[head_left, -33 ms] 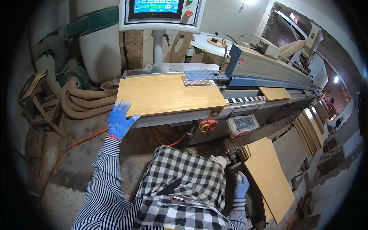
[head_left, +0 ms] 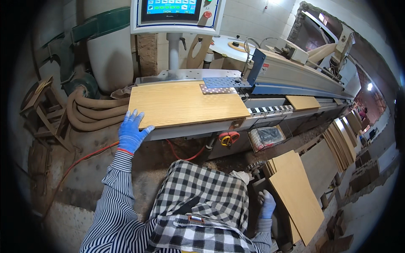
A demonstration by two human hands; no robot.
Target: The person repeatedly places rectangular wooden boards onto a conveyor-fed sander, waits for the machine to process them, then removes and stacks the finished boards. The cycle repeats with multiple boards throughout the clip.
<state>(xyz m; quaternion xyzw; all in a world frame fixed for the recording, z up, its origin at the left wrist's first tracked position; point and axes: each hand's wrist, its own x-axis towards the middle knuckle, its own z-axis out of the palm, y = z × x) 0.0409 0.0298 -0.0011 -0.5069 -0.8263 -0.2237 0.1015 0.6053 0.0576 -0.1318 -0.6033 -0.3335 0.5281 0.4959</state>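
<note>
Two gloved hands working: left hand point(head_left: 130, 134) is pressing, fingers spread wide, against the near-left corner of a wooden panel point(head_left: 185, 104) lying lengthwise on the machine table point(head_left: 181, 76); right hand point(head_left: 266, 204) is gripping stacked boards point(head_left: 295, 194) edge.

Machine bed point(head_left: 177, 75) — wooden panel point(head_left: 185, 103) flat

Woodworking shop: edge-banding machine point(head_left: 295, 71) with touchscreen point(head_left: 171, 8), dust hoses point(head_left: 90, 111), stacked wood panels point(head_left: 337, 143).

One head-worn fisheye looks steeply down, close over the machine bed point(head_left: 185, 76).
</note>
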